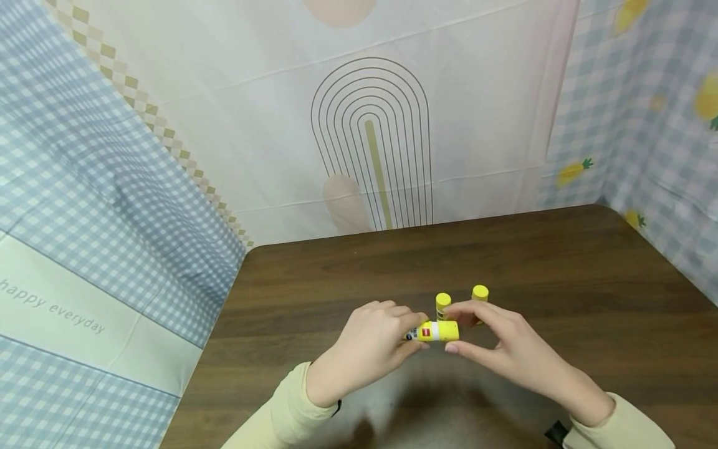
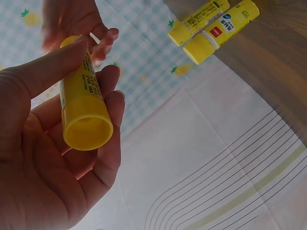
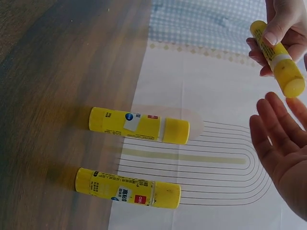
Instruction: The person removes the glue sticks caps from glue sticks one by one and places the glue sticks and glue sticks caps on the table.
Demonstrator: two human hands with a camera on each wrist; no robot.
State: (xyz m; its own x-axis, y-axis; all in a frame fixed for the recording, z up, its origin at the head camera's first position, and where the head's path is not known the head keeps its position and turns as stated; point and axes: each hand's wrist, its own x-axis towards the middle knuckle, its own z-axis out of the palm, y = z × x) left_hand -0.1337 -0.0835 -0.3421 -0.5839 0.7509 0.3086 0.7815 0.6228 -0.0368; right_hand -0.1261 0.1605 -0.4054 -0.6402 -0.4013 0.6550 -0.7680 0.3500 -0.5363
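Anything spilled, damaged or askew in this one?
Nothing stands out: two glue sticks stand upright and capped on the table, and the left hand holds a third glue stick, also capped. No spill or damage shows.

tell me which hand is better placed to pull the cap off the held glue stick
Probably the right hand: it holds nothing and is open beside the cap, while the left hand grips the glue stick by its body.
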